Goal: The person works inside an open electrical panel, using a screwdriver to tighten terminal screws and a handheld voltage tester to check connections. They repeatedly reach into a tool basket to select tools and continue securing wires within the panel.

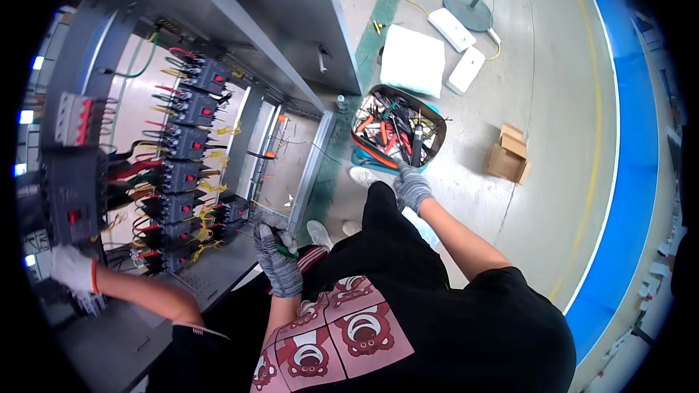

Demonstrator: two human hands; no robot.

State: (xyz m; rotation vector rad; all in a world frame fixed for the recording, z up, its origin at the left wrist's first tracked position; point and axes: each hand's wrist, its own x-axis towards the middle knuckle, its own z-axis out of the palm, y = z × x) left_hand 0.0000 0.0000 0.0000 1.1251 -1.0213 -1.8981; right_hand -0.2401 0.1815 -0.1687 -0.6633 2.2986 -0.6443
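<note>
My left hand [279,266], in a grey knit glove, is closed around a small green-handled tool [286,252] just in front of the lower edge of an open electrical cabinet [218,29]. My right hand [413,188], also in a grey glove, reaches out to the near rim of a round tool bag [360,156] on the floor. The bag is full of pliers, cutters and screwdrivers. The fingertips sit among the tool handles; whether they grip one is hidden.
Inside the cabinet run rows of black breakers [186,145] with red buttons and yellow and red wires. A co-worker's white-gloved hand [73,269] rests at its lower left. On the floor lie a white pad [412,60], two power strips [466,69], a cardboard box [507,154] and a stand base [470,11].
</note>
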